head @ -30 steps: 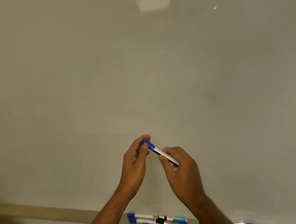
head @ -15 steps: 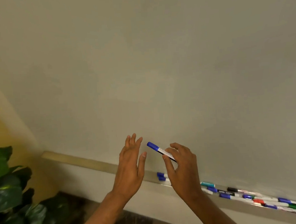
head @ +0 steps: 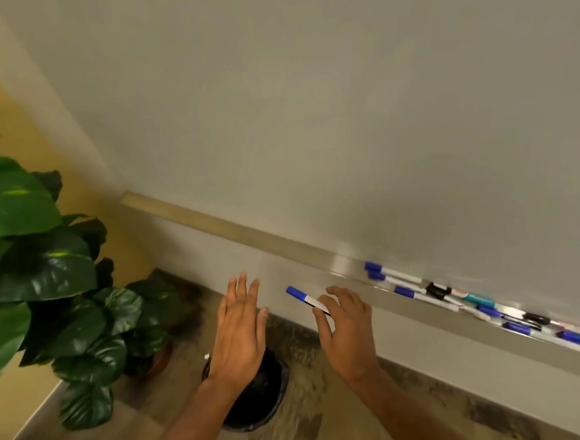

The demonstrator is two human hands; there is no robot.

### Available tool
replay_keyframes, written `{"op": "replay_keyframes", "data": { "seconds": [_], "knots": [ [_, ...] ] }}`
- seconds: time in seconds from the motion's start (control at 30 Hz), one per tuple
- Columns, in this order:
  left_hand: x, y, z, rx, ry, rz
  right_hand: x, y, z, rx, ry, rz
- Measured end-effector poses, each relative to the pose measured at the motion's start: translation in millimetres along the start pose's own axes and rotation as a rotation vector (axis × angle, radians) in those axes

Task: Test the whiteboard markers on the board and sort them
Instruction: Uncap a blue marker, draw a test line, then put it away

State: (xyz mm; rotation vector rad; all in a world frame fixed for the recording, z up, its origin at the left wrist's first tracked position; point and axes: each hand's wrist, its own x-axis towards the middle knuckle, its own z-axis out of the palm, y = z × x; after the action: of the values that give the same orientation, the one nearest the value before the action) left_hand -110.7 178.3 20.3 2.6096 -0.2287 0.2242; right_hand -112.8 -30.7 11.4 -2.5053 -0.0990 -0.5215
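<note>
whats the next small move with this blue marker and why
Probably carry the blue-capped marker a little left and down, over the black bin on the floor. The right hand pinches it with its cap on, away from the marker tray, and the left hand is open and empty, with the bin just below both, so it looks bound for discard.

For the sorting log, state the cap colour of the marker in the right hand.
Blue; the cap of the marker shows clearly in the head view.
</note>
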Motion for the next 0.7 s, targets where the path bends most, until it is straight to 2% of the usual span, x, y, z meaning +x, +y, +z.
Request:
{"op": "replay_keyframes", "data": {
  "seconds": [0.3,0.7],
  "knots": [
    [-41,-113,50,0.061,-0.06,-0.146,-48,1,124,-0.079,-0.191,-0.023],
    [-72,-197,92,0.059,-0.043,-0.266,-94,8,243,-0.182,-0.465,0.017]
  ]
}}
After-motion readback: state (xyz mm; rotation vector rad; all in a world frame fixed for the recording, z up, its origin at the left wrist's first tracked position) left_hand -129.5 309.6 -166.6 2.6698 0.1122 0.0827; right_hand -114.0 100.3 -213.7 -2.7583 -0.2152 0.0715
